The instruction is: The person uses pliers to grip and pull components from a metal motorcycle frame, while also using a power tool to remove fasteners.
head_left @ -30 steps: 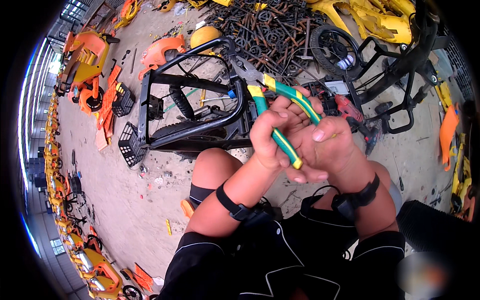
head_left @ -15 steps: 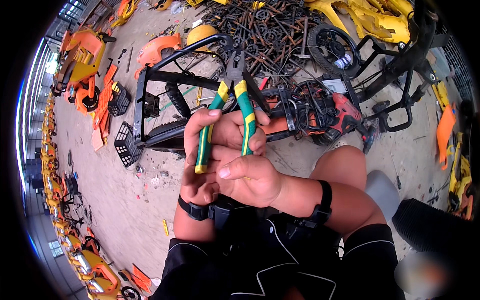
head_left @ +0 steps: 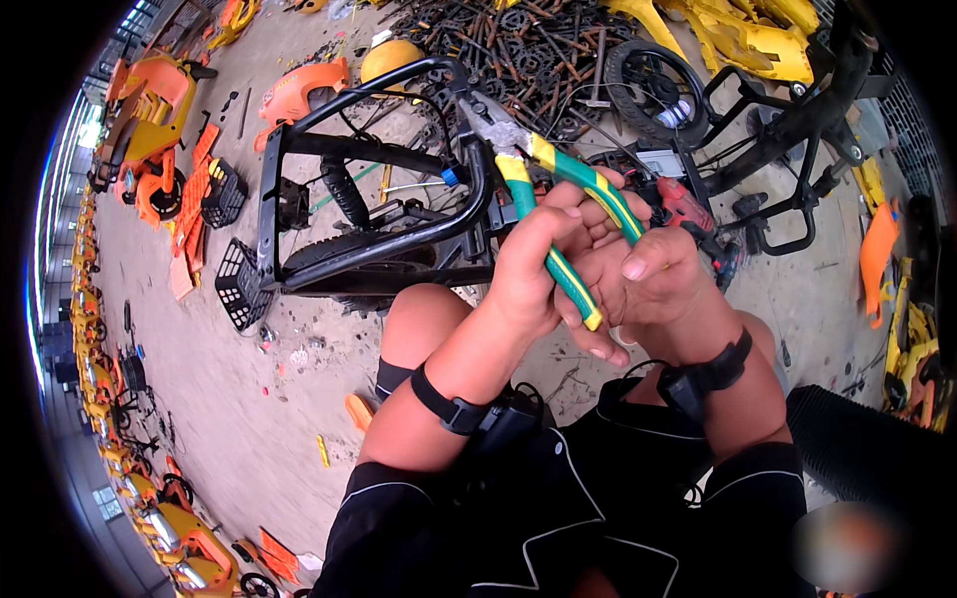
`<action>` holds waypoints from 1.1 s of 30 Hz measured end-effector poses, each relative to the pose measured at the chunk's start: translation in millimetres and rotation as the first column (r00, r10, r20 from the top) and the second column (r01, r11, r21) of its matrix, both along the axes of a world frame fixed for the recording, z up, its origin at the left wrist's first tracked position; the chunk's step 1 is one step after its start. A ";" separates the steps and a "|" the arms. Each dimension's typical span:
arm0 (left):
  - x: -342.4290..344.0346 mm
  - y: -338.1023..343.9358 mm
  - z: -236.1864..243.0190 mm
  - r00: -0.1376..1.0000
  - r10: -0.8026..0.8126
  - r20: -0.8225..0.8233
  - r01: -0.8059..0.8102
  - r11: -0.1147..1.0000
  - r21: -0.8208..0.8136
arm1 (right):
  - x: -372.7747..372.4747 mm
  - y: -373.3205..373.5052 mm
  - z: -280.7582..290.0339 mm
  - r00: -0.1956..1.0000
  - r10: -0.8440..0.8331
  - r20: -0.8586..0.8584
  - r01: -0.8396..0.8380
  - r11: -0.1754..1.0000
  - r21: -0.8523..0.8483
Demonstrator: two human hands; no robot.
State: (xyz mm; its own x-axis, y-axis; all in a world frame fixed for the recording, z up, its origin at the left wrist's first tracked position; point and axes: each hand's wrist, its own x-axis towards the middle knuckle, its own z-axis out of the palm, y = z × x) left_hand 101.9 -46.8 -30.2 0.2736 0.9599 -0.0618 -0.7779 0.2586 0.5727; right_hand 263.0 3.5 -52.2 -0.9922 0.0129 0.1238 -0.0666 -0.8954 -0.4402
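Observation:
A pair of pliers (head_left: 513, 140) with green and yellow handles is held in front of me, jaws pointing up and to the left, handles spread. My left hand (head_left: 538, 254) holds it, with the thumb beside the left handle and fingertips curled at the right one. My right hand (head_left: 663, 274) is cupped palm up under the handle ends, thumb apart from the fingers; the lower handle end lies over its fingers. Beyond the jaws stands a black tubular vehicle frame (head_left: 374, 244), its bar just left of the pliers; whether they touch I cannot tell.
A red power drill (head_left: 688, 204) lies on the frame's right part. Behind it is a heap of rusty metal parts (head_left: 538, 60), with a wheel (head_left: 653, 90) beside it. Black baskets (head_left: 239, 284), orange panels (head_left: 194, 204) and yellow shells (head_left: 758, 45) lie around on the concrete floor.
Both hands and the pliers have moved right, and the pliers have tilted from upright to leaning left. The hands have drawn slightly apart, and the frame shows more fully.

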 end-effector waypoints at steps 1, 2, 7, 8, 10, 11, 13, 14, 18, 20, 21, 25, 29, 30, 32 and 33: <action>-3.8 -2.7 4.3 1.000 -0.010 -0.014 0.009 0.999 -0.040 | -4.8 -4.8 3.6 1.000 -0.026 0.000 0.026 1.000 -0.001; -9.4 -6.6 10.5 0.999 -0.021 -0.029 0.018 0.997 -0.079 | -12.7 -14.4 9.4 0.999 -0.051 -0.003 0.051 0.999 -0.001; -72.9 -50.8 63.1 0.025 0.125 -0.992 -0.202 0.972 0.118 | -46.9 -44.3 16.2 0.982 -0.084 -0.171 0.053 0.983 -0.177; -84.9 -54.5 63.5 0.079 0.390 -0.918 -0.368 0.867 0.337 | -56.2 -53.3 19.1 0.980 -0.113 -0.166 0.078 0.976 -0.204; -120.1 -54.8 69.4 -0.036 0.709 -0.705 -0.574 0.563 0.595 | -81.3 -68.4 22.8 0.968 -0.176 -0.177 0.132 0.962 -0.239; -133.2 -47.5 71.2 -0.127 0.769 -0.626 -0.621 0.431 0.655 | -93.9 -76.8 24.4 0.968 -0.209 -0.141 0.175 0.960 -0.218; -170.5 -20.0 37.0 -0.324 0.618 -0.716 -0.593 0.457 0.663 | -122.1 -93.0 15.2 0.942 -0.313 -0.118 0.275 0.926 -0.259; -174.8 -9.3 29.1 -0.415 0.530 -0.740 -0.580 0.473 0.664 | -132.4 -95.2 14.7 0.929 -0.359 -0.089 0.329 0.912 -0.245; -163.8 2.7 29.6 -0.525 0.332 -0.784 -0.563 0.555 0.612 | -137.6 -89.5 23.9 0.931 -0.361 -0.050 0.346 0.918 -0.194; -174.5 -0.9 26.9 -0.514 0.308 -0.800 -0.560 0.586 0.586 | -117.6 -83.1 15.5 0.945 -0.316 -0.079 0.296 0.935 -0.193; -174.0 -2.2 28.4 -0.530 0.306 -0.791 -0.551 0.584 0.596 | -102.9 -76.9 12.2 0.965 -0.252 -0.068 0.240 0.959 -0.148; -176.3 -4.6 20.5 -0.529 0.285 -0.799 -0.559 0.591 0.581 | -24.6 -25.4 26.8 0.988 -0.078 0.135 0.078 0.997 0.009; -160.2 -1.2 27.8 -0.519 0.276 -0.809 -0.527 0.642 0.557 | -3.0 -10.0 13.3 0.991 -0.092 0.100 0.089 0.996 0.029; -160.0 -0.7 24.9 -0.532 0.261 -0.805 -0.522 0.648 0.555 | -12.9 -19.7 9.9 0.990 -0.106 0.093 0.104 0.994 0.024; -160.1 -1.4 26.1 -0.573 0.227 -0.788 -0.508 0.656 0.558 | -49.6 -43.6 5.2 0.994 -0.107 0.020 0.107 0.994 0.003; -158.8 1.1 24.9 -0.608 0.226 -0.761 -0.477 0.663 0.577 | -67.9 -59.2 2.3 0.989 -0.150 -0.001 0.150 0.986 -0.075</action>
